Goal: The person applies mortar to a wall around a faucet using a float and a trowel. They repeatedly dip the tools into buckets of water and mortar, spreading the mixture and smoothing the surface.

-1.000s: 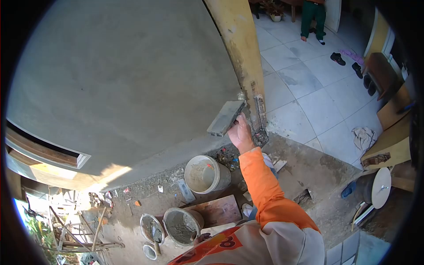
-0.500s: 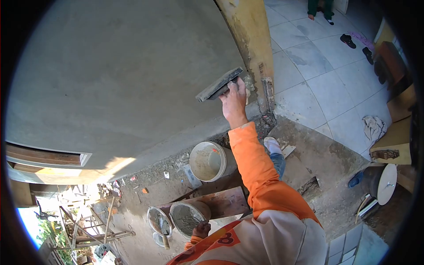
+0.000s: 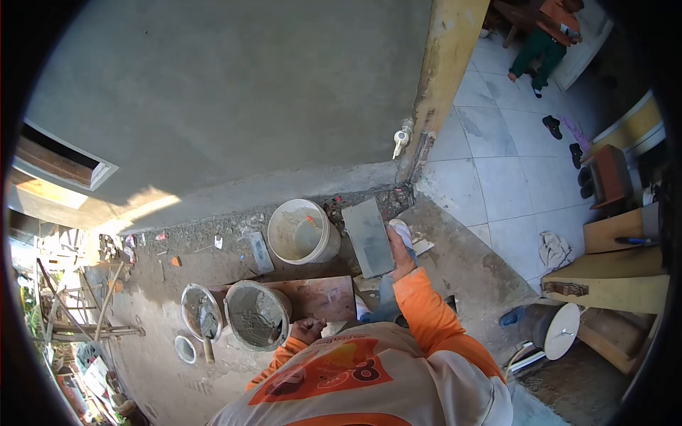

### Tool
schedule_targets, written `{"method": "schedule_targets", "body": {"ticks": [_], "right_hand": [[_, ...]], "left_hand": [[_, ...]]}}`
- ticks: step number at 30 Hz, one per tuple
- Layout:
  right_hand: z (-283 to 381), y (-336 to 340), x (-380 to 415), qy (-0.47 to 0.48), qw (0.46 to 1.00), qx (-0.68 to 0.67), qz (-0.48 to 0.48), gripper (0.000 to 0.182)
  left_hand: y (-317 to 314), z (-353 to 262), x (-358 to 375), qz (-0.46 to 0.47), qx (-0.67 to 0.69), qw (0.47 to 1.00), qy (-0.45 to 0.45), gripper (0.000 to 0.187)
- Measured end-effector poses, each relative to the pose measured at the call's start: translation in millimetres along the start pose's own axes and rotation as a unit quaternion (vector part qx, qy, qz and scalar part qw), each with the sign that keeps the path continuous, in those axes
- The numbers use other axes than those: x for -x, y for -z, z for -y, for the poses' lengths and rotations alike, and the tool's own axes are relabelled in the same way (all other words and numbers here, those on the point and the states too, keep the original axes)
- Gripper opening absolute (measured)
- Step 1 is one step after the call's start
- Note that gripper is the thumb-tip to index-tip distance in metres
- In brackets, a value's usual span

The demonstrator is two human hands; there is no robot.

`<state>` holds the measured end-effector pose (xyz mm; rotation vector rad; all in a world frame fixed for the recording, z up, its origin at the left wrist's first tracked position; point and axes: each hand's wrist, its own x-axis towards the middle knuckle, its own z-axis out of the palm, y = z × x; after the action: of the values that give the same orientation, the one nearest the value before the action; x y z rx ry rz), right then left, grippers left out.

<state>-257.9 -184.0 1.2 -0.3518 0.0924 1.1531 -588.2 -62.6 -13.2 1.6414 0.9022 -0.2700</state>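
My right hand grips a plastering float. The float's flat grey face shows, and its handle is hidden behind it. It is held low, away from the grey rendered wall, just right of a white bucket with a dirty inside. My left hand is curled closed in front of my body, beside a bucket of wet mortar; whatever it holds, if anything, is hidden. Left of that, a smaller bucket contains mortar and a trowel with its handle over the rim.
A wooden plank lies behind the mortar bucket. A white tap juts from the wall near the yellow post. Another person stands on the tiled floor. A lidded pot and wooden furniture are at right.
My right hand has brought the float down from the wall, turning its flat face into view. The tap is now uncovered. My view has shifted, showing more of the other person.
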Motion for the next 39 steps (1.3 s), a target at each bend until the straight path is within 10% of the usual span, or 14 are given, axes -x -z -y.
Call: {"method": "schedule_targets", "body": {"ticks": [16, 23, 32, 34, 36, 39], "right_hand": [[-38, -34, 95, -0.025, 0.982, 0.152, -0.105, 0.051], [-20, -33, 96, -0.036, 0.983, 0.142, -0.113, 0.046], [62, 34, 80, -0.051, 0.987, 0.057, -0.143, 0.043], [85, 68, 65, -0.040, 0.974, 0.088, -0.206, 0.042], [107, 112, 44, -0.115, 0.966, 0.038, -0.227, 0.040], [126, 187, 12, -0.127, 0.984, -0.003, -0.128, 0.039]], "left_hand": [[-120, 124, -49, 0.148, -0.085, 0.982, -0.084, 0.052], [-128, 70, -20, -0.063, 0.158, 0.985, 0.019, 0.027], [-161, 76, -103, -0.164, 0.102, 0.980, 0.042, 0.015], [-168, 65, -129, -0.150, 0.041, 0.986, 0.068, 0.022], [-157, 24, -146, -0.361, -0.219, 0.892, -0.164, 0.053], [-138, -4, -191, -0.336, -0.172, 0.921, -0.094, 0.064]]}}
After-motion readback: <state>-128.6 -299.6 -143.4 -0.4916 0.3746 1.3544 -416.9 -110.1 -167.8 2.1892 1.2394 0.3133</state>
